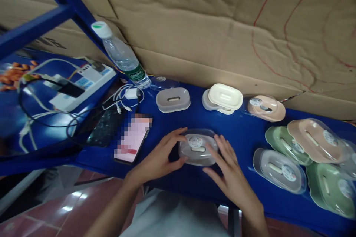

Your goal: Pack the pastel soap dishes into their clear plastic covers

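On the blue table in front of me lies a grey oval box (198, 157) under a clear lid that bears a round sticker. My left hand (167, 152) is at its left side, thumb and fingers apart, with the fingertips touching the lid edge. At the right side is my right hand (226, 168), its fingers spread and one finger reaching over the clear lid. Behind them stands a grey oval box (174, 100) with a slot in its top. A cream tray (226, 96) rests tilted on a grey piece to the right of that.
A phone (132, 139), a white charger (131, 93) with cable and a water bottle (124, 57) stand at the left, by a power strip (91, 83). Lidded boxes in peach (267, 108), green (329, 189) and grey (278, 174) lie at the right. Cardboard (194, 26) rises behind.
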The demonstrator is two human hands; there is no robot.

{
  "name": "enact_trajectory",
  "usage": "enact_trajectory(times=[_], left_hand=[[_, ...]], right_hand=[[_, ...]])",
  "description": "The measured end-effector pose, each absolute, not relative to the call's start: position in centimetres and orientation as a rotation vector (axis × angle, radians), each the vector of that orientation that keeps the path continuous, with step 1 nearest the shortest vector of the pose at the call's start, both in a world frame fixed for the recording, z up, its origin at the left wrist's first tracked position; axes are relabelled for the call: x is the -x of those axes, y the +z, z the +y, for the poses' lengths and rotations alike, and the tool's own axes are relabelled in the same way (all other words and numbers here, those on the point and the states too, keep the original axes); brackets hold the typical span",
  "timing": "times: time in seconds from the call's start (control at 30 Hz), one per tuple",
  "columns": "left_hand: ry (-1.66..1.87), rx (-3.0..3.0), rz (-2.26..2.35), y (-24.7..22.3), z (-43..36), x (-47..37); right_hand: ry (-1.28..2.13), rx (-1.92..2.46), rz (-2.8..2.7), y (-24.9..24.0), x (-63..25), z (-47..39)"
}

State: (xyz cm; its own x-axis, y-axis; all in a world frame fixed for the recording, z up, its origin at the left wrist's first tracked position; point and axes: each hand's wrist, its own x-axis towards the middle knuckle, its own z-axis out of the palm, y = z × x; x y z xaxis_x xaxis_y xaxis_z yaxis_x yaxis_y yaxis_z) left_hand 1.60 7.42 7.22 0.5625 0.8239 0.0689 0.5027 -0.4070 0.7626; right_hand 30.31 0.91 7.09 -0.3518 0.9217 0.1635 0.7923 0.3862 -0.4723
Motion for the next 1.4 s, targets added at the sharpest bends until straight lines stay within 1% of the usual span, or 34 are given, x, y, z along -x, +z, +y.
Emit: enact_trajectory(times=[0.07, 0.23, 0.47, 0.63, 0.8, 0.87, 0.97, 1.0, 1.07, 1.13, 1.2, 1.27, 1.4], left_hand=[[0.570, -2.092, 1.092, 6.7, 7.7, -1.7], [0.561, -2.180, 1.060, 6.3, 7.1, -2.0], [0.782, -2.384, 0.950, 4.9, 5.1, -3.9], [0.742, -2.458, 0.921, 4.4, 5.8, -4.1], [0.744, -2.494, 0.949, 4.0, 5.7, -4.0], [0.723, -2.503, 0.963, 4.5, 5.9, -3.7], [0.701, -2.529, 1.097, 6.0, 7.8, -3.3], [0.713, -2.524, 1.230, 6.7, 8.9, -3.3], [0.710, -2.423, 1.642, 7.9, 11.3, -3.5], [0.597, -2.396, 1.854, 8.6, 13.1, -3.8], [0.484, -2.431, 1.863, 8.8, 13.3, -4.1], [0.444, -2.478, 1.784, 8.3, 11.8, -4.0], [0.541, -2.536, 1.636, 6.3, 6.0, -2.7]], right_hand=[[0.455, 1.479, -2.280, 7.0, -29.8, 0.9], [0.355, 1.433, -2.212, 5.3, -29.5, -0.6], [0.110, 1.434, -2.110, 3.5, -30.8, -2.1], [0.150, 1.483, -2.041, 3.2, -30.6, -1.6], [0.101, 1.562, -2.090, 3.0, -30.3, -1.7], [0.153, 1.600, -2.110, 3.1, -30.3, -1.6], [0.221, 1.609, -2.098, 3.4, -30.5, -1.2], [0.206, 1.627, -2.074, 3.5, -30.5, -0.9], [0.133, 1.714, -1.986, 3.8, -30.4, -0.6], [0.063, 1.847, -1.873, 4.0, -30.2, -0.4], [0.011, 1.973, -1.756, 4.1, -30.1, -0.5], [-0.030, 2.043, -1.663, 4.1, -30.2, -0.6], [-0.065, 2.057, -1.573, 3.9, -30.7, -0.2]])
